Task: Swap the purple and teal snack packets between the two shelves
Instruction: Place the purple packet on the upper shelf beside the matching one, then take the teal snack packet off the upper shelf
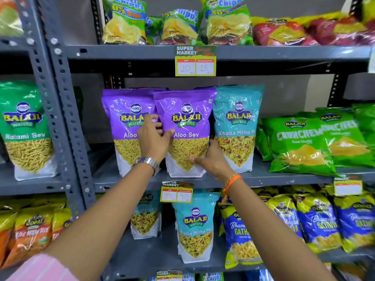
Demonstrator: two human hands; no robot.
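Two purple Aloo Sev packets stand upright on the middle shelf [284, 177]: one on the left [123, 110] and one in front at the centre [186, 110]. A teal Khatta Mitha packet [236, 126] stands to their right. On the lower shelf stand two more teal packets, one at the centre [194, 226] and one behind my left arm [145, 220]. My left hand [153, 138] grips the left edge of the centre purple packet. My right hand [211, 157] holds its lower right edge.
Green Ratlami Sev packet [26, 128] on the left rack, green Crunchem bags [304, 142] at the right of the middle shelf, blue Gathiya bags [316, 222] lower right, orange bags [30, 230] lower left. Chips bags [225, 21] fill the top shelf. Price tags [195, 60] hang from shelf edges.
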